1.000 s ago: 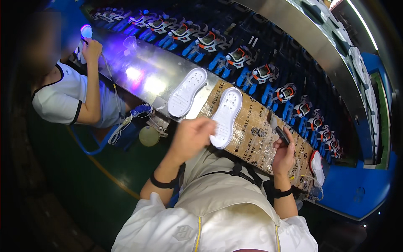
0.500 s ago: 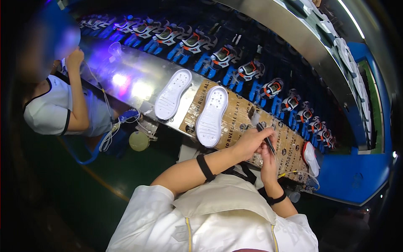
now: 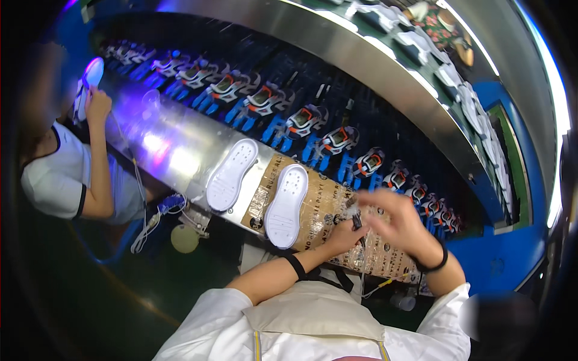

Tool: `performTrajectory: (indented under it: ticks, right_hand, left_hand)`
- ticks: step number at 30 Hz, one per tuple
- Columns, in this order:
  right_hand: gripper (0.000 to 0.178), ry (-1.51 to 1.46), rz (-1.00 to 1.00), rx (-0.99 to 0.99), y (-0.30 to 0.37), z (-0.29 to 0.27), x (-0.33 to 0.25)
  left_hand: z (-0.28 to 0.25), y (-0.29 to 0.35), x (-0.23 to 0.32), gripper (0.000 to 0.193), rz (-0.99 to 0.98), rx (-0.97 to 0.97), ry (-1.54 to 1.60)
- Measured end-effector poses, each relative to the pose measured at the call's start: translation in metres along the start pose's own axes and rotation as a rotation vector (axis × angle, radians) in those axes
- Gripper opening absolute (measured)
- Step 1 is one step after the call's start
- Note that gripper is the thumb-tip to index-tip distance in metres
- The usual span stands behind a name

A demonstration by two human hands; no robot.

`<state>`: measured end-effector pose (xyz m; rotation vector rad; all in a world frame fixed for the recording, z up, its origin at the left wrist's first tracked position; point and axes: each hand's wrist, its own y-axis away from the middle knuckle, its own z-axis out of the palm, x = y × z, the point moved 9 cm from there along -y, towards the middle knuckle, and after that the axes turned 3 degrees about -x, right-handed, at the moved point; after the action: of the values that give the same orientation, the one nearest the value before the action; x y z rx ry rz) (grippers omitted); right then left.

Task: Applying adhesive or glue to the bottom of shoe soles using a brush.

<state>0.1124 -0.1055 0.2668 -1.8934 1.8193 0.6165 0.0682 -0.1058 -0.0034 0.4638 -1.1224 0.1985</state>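
My left hand [image 3: 346,237] is closed around a black pen-shaped tool [image 3: 357,222] with a thin cord, low over the cardboard-covered bench. Just right of it and higher, my right hand [image 3: 394,218] is smeared by motion. Its fingers and thumb look apart, with nothing visible between them. Left of my hands a white shoe sole [image 3: 286,207] lies on the printed cardboard [image 3: 318,207], studded with small holes at its far end. Beside it, a second white sole [image 3: 232,175] rests on the bare metal of the bench.
Beyond the bench [image 3: 174,141] runs a row of grey-and-orange shoe uppers [image 3: 263,98] on blue stands. On the left, a co-worker [image 3: 90,168] holds a white sole [image 3: 93,73] under violet light. Another person [image 3: 442,27] stands behind the far rack. A yellow-ended cable [image 3: 385,283] hangs at the near edge.
My right hand has left the tool and lifted up and forward. The left hand keeps the tool, a little lower. My view has shifted, and the co-worker's hand now shows a sole.
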Motion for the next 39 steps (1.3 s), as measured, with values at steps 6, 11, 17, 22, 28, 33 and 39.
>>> performTrajectory:
  ticks: [6,11,17,22,28,33,39]
  right_hand:
    - [0.038,0.038,-0.058,0.142,-0.217,0.012,0.066]
    - [0.046,0.081,-0.052,0.257,-0.339,0.063,0.124]
    - [0.039,0.191,0.126,0.24,-0.379,0.111,0.163]
    - [0.035,0.124,0.217,0.281,-0.382,0.105,0.17]
    - [0.034,-0.089,0.364,0.207,-0.382,0.1,0.199]
    - [0.032,-0.232,0.24,0.172,-0.389,0.103,0.205]
    - [0.033,0.241,0.145,-0.13,-0.422,0.097,0.168]
  left_hand:
    - [-0.007,0.012,0.018,0.034,0.322,0.05,-0.343]
    - [-0.008,0.014,0.024,0.041,0.371,0.015,-0.346]
    - [-0.006,0.016,0.03,0.047,0.435,0.003,-0.446]
    - [-0.008,0.014,0.026,0.047,0.385,-0.041,-0.441]
    - [-0.008,0.014,0.032,0.047,0.41,-0.09,-0.387]
    - [-0.007,0.013,0.03,0.046,0.417,-0.092,-0.358]
    - [-0.004,0.012,0.025,0.044,0.404,-0.142,-0.331]
